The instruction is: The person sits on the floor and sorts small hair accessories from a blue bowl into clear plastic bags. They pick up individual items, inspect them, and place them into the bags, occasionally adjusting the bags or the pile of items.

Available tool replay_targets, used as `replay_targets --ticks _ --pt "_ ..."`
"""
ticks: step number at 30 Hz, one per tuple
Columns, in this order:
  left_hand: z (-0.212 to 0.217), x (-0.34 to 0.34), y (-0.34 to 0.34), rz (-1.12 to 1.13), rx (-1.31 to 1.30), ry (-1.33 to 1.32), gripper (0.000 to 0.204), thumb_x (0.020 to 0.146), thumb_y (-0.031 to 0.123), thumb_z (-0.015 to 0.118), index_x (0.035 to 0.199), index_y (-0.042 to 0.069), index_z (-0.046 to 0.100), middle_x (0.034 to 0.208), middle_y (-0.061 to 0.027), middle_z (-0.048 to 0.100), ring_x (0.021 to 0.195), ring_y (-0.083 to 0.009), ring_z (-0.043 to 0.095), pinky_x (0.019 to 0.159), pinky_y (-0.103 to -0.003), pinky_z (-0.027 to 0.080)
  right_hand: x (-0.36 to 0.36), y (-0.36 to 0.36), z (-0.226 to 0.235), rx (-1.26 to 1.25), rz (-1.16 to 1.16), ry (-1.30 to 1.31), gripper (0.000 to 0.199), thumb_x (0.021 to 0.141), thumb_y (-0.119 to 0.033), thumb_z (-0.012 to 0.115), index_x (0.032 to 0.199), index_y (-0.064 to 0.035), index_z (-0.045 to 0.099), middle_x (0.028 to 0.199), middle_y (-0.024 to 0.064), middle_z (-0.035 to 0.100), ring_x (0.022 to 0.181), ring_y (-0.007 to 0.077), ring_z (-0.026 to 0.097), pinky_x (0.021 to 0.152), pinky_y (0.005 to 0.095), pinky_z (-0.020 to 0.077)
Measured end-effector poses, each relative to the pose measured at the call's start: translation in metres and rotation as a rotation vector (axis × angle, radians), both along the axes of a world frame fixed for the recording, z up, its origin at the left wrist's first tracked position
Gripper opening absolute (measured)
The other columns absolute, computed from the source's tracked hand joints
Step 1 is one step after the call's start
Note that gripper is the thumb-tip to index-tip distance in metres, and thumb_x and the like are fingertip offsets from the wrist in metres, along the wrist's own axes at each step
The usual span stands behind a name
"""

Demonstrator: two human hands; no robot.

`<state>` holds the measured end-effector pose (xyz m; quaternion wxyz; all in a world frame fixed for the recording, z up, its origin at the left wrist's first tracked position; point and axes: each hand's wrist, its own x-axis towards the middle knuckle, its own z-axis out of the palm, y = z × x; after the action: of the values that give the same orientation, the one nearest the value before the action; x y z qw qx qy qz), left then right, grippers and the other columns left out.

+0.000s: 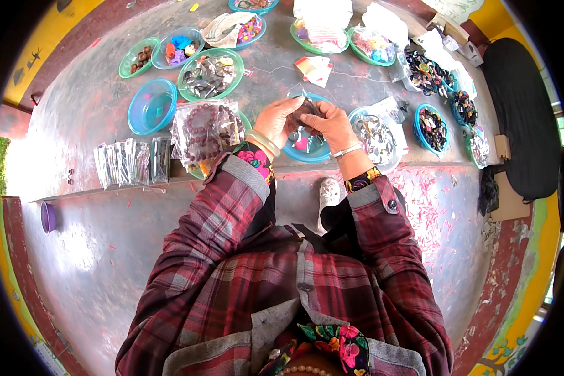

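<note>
My left hand (274,123) and my right hand (334,130) meet above a blue basin (308,156), fingers closed on a small dark, see-through piece (302,110) that looks like thin plastic. Its exact kind is too small to make out. In the basin below lie a pink piece (301,143) and some whitish and dark small items. Beside my left wrist, clear bags of dark red bead strings (202,125) rest on a green basin. Close to my right wrist stands a pale basin (382,141) of small packed items.
Filled slim packets (131,163) lie along the ledge at left, near an empty blue basin (152,106). Behind are a green basin of packets (210,74) and paper cards (314,70). Basins of dark hair ties (432,129) stand right. A purple bucket (48,217) is lower left.
</note>
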<state>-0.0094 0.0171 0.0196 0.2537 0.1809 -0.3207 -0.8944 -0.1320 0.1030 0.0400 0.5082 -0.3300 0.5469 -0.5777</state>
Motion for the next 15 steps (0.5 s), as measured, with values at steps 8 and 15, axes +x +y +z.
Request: replay_targets --ticks 8,15 --pt "0.000 -0.002 -0.002 0.069 0.029 0.040 0.026 0.084 0.024 0.055 0.092 -0.001 0.057 0.083 -0.0086 0.060 0.076 -0.0178 0.058 0.071 -0.032 0.046 -0.003 -0.001 -0.013 0.016 -0.035 0.091 0.016 0.077 -0.013 0.062 0.087 -0.0008 0.062 0.076 -0.0001 0.061 0.061 0.0046 0.051 0.052 0.0186 0.0388" --pt "-0.006 0.000 -0.007 0.339 -0.002 -0.016 0.030 0.083 0.028 0.057 0.094 0.000 0.056 0.093 -0.0098 0.061 0.082 -0.0159 0.057 0.073 -0.029 0.043 -0.010 0.000 -0.002 0.030 -0.017 0.187 0.016 0.075 -0.011 0.064 0.085 0.0001 0.063 0.071 -0.0006 0.060 0.059 0.0032 0.050 0.053 0.0179 0.0392"
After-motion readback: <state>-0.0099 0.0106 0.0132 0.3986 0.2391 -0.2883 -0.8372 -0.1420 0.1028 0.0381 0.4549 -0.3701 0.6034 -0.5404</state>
